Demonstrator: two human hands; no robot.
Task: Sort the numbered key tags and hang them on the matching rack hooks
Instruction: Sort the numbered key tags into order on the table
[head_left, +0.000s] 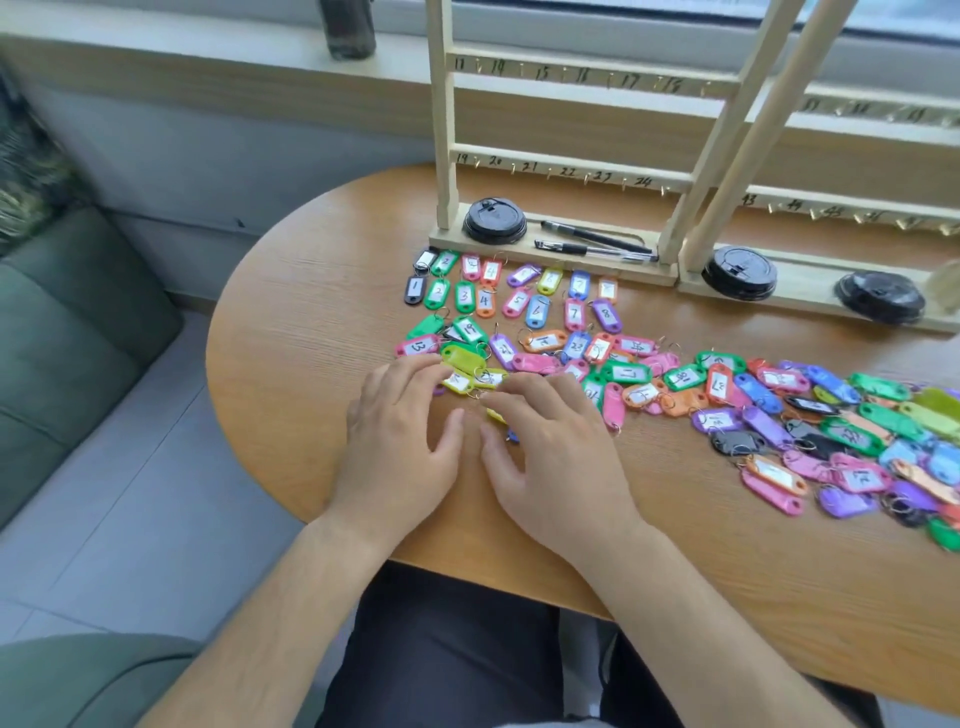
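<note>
Left hand (400, 441): lies palm down on the table, fingers fairly straight and spread. The fingertips rest on a small cluster of yellow tags (460, 382) and the thumb is held apart; it grips nothing.
Right hand (558, 462): palm down just beside the left hand, fingers bent. The fingertips are at the edge of the same yellow cluster.
Right grip: another yellow tag (496, 415) peeks out between thumb and fingers. Motion blur hides whether it is pinched or merely lying under the hand, so I cannot tell.
Sorted tags (517, 301): two neat rows lie flat just in front of the rack base. The nearer row reads 1 to 8 from left to right.
Middle band (543, 340): between those rows and the hands lie looser tags, some overlapping, among them 13, 19 and 22.
Unsorted heap (831, 415): a thick spread of mixed-colour tags with rings runs from the right hand to the table's right edge. Many are face down or upside down.
Rack (571, 174): wooden and upright at the far side of the table. Small hooks sit under handwritten numbers, and the lower rail reads 19 to 24.
Second rack (831, 205): stands just to the right of the first, its numbers blurred.
Rack bases: one black lid (493, 221) and two pens (592, 241) lie on the first. Two more lids (738, 273) lie on the second.
Table (311, 364): round-ended, wood grain.
Surroundings: a grey-green sofa (78, 338) is at the left and a dark bottle (347, 26) stands on the sill.
</note>
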